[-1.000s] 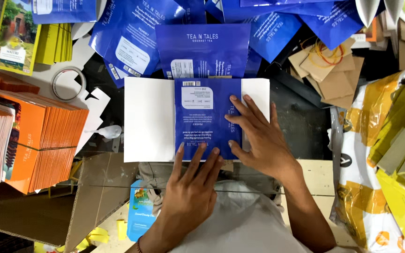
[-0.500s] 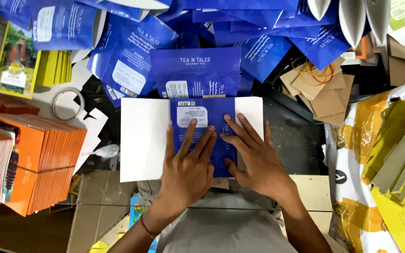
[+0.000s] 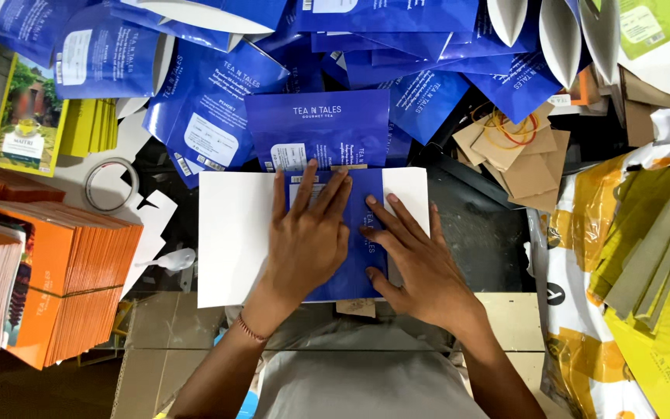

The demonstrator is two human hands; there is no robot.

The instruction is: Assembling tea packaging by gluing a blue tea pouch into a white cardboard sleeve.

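A blue flat pouch lies on a white sheet on the dark work surface in front of me. My left hand presses flat on the pouch, fingers spread and pointing away from me. My right hand rests beside it, its fingers laid across the pouch's right edge and the white sheet. Neither hand grips anything. Just beyond the sheet lies another blue pouch with a white label.
A heap of blue pouches covers the far side. Stacks of orange flat cartons stand at the left, with a tape roll near them. Brown card pieces with rubber bands and yellow packaging lie to the right.
My left hand has slid forward from the near edge onto the middle of the blue pouch. My right hand has stayed on the pouch's right side. The view has shifted slightly.
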